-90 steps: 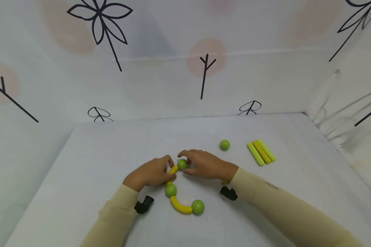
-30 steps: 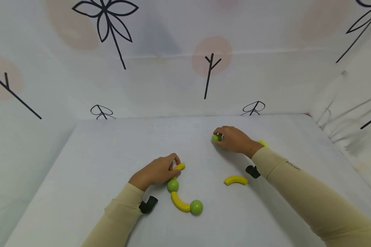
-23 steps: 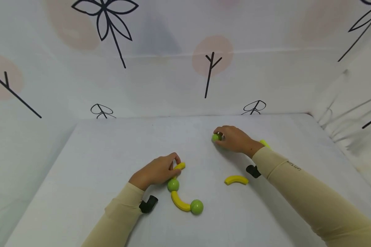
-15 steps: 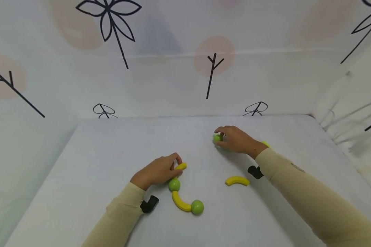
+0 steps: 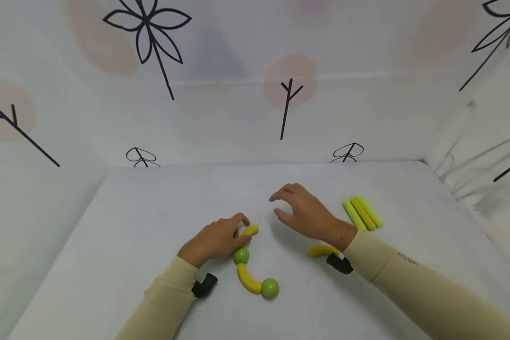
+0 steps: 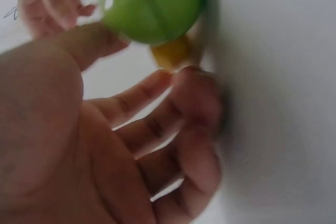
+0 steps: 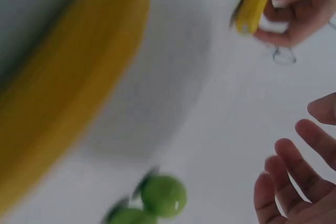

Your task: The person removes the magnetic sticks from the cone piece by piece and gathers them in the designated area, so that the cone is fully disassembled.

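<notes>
My left hand (image 5: pixel 218 238) pinches a yellow curved piece (image 5: pixel 250 230) between thumb and fingers, its free end showing past the fingertips. A green ball (image 5: pixel 241 255) sits at that piece's near end, then a second yellow curved piece (image 5: pixel 248 279) and another green ball (image 5: pixel 270 288), forming a bent chain. In the left wrist view the near ball (image 6: pixel 152 6) partly covers the held piece (image 6: pixel 172 52). My right hand (image 5: pixel 308 215) hovers with fingers and thumb spread and nothing between them. Two green balls (image 7: pixel 164 196) (image 7: pixel 128 216) show beside it in the right wrist view, hidden in the head view.
A loose yellow curved piece (image 5: pixel 320 250) lies under the right wrist, partly behind the black wrist camera (image 5: pixel 340 263). Farther right, yellow-green sticks (image 5: pixel 354 215) lie side by side with a yellow stick (image 5: pixel 363 214) between them. A white cloth covers the table (image 5: pixel 174 193).
My right hand carried a green ball from the chain's far end to the back, has let go of it, and now moved nearer with fingers spread. My left hand keeps its pinch.
</notes>
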A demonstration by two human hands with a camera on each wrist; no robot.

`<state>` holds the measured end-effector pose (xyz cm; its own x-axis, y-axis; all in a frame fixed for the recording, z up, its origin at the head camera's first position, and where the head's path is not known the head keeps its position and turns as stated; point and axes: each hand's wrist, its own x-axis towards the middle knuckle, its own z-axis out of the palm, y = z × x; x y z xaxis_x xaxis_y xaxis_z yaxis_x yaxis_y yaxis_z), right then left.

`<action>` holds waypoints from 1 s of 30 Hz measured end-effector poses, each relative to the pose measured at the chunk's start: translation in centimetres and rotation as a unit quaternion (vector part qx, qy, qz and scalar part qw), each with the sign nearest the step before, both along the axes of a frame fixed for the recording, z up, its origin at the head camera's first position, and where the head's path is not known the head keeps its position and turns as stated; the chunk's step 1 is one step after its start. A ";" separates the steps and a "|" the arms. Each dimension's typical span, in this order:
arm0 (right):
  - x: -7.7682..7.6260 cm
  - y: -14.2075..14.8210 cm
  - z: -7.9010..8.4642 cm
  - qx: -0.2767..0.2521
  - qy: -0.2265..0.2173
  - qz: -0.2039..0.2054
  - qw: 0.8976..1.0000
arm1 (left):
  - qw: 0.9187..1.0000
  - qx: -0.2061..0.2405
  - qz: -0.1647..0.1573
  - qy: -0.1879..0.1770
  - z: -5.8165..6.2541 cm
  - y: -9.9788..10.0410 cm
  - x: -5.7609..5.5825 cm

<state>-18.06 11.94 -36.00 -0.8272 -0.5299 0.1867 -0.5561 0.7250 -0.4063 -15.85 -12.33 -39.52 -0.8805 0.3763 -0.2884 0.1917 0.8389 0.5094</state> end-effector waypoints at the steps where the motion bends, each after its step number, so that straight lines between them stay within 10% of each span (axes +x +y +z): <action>1: 0.4 -0.5 -0.2 0.008 -0.009 0.008 1.000 | 1.000 -0.007 0.002 -0.004 0.2 -0.1 0.1; 13: 0.6 -4.2 -2.5 0.028 -0.127 0.076 0.989 | 0.997 -0.069 0.009 -0.039 1.6 -1.0 1.0; 30: 0.2 -4.1 -3.1 0.070 -0.111 0.100 0.986 | 0.999 -0.036 -0.027 -0.030 1.7 -0.4 0.9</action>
<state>-17.90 7.83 -39.14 -0.7159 -0.6942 -0.0748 -0.6018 0.6678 -0.4380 -14.94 -12.75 -37.79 -0.8398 0.3995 -0.3675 0.2088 0.8626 0.4607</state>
